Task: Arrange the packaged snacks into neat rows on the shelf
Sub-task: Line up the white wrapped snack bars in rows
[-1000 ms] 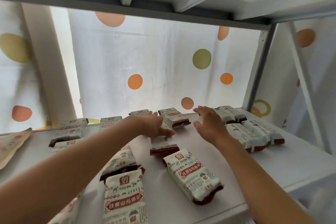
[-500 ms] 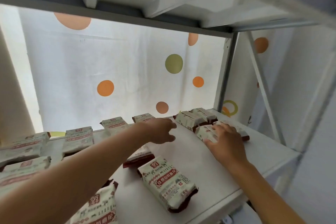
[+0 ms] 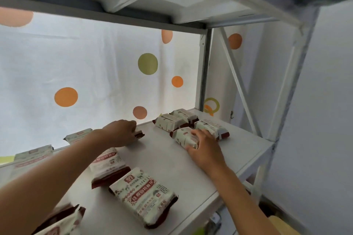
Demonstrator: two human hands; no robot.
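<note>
While grasping a snack pack [image 3: 186, 137] on the shelf [image 3: 246, 145], right hand [image 3: 205, 149]; left hand [image 3: 122, 133] curled on another pack [image 3: 139, 134] at the back. Nearer, below the left hand, a pack [image 3: 144, 196] with red Chinese lettering, unreadable.

White snack packs with dark red ends and red print lie flat on the white shelf [image 3: 164, 160]. Four packs [image 3: 172, 123] cluster at the back right, two side by side in each of two rows. Two more [image 3: 143, 196] lie skewed near the front edge, touching, and others [image 3: 33, 155] line the back left.
</note>
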